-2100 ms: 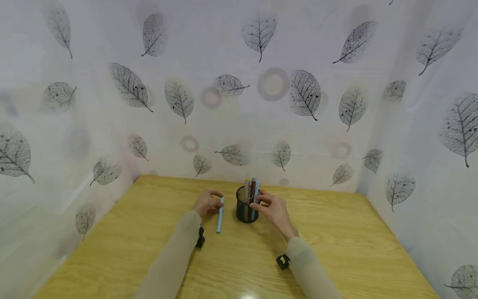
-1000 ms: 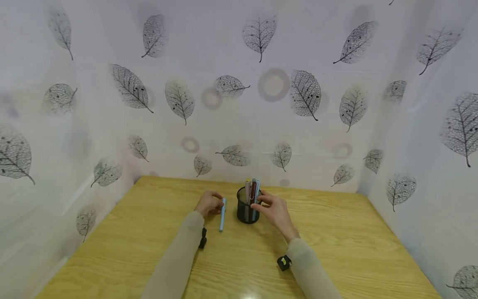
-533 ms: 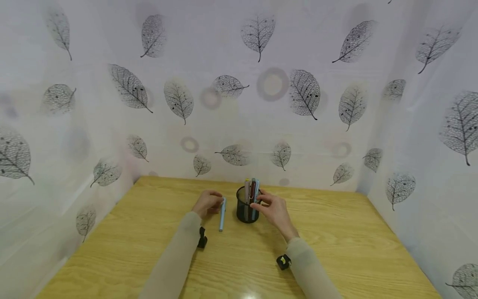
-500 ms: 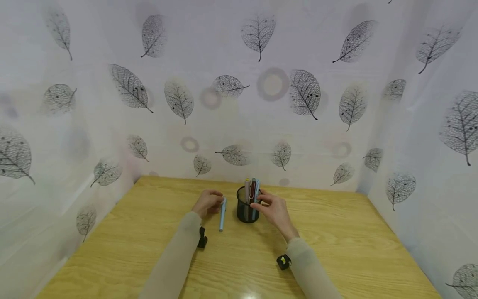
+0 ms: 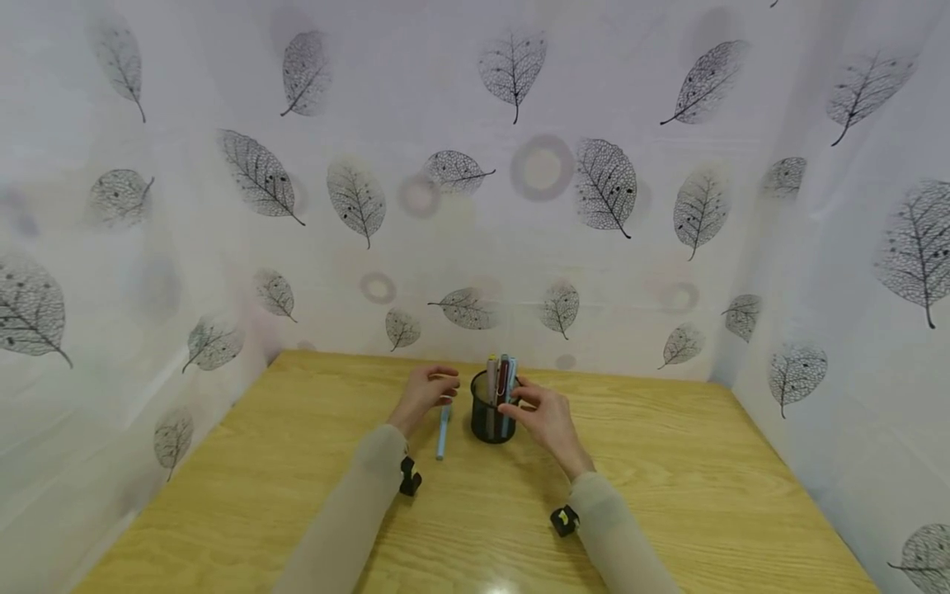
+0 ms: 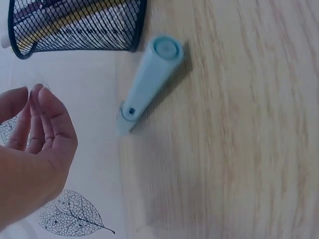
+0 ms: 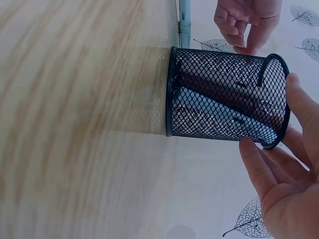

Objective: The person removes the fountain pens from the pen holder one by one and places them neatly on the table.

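Blue pen (image 5: 443, 429) lies under raised, loose left hand (image 5: 428, 391).

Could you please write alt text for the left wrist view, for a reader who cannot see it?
A light blue pen lies on a wooden table, untouched, beside a black mesh pen holder at the top edge. The left hand hangs near the pen with fingers loosely curled, holding nothing.

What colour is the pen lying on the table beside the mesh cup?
Light blue pen, clearest in the left wrist view.
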Demonstrator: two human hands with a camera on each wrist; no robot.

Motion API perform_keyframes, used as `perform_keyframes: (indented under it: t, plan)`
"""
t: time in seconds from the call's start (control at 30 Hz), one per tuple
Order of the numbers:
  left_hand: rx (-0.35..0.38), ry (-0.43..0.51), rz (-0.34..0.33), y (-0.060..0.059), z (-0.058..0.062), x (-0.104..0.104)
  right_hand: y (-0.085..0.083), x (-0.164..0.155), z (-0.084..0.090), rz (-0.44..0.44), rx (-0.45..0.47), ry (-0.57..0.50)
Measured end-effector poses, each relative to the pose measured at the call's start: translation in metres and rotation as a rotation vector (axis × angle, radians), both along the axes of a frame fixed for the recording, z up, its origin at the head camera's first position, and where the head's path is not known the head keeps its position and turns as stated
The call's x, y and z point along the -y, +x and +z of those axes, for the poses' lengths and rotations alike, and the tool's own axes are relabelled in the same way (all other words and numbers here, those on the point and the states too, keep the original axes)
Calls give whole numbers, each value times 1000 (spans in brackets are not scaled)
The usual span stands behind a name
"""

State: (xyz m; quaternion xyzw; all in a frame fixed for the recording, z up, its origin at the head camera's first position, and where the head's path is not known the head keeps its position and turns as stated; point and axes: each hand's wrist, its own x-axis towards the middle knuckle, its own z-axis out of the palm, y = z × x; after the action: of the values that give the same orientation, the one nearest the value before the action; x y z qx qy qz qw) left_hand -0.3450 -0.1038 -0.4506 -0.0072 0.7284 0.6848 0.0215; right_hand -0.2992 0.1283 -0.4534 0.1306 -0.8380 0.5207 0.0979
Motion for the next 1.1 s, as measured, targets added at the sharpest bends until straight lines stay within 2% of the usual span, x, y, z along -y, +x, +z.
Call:
perform_keyframes:
  t: [0.17,0.23,0.4,0.5,0.63,0.87,1.1]
  plan:
    - [-45,93,31,7,3,-6,1,-1,-1,14,-25,31]
    - [-100,118,46,10,6,-10,1,-1,0,12,-28,36]
    - [-282,105,79,14,11,-20,1,-1,2,1,-27,40]
    - [-343,97,76,14,11,-25,0,-1,1,-3,-26,41]
    - [-381,74,64,13,12,-30,-2,-1,-2,-7,-28,38]
    - [-406,-26,49,11,15,-40,-4,-1,-4,-2,-36,21]
    - [-454,-90,-16,9,14,-49,-3,0,-5,-6,-32,21]
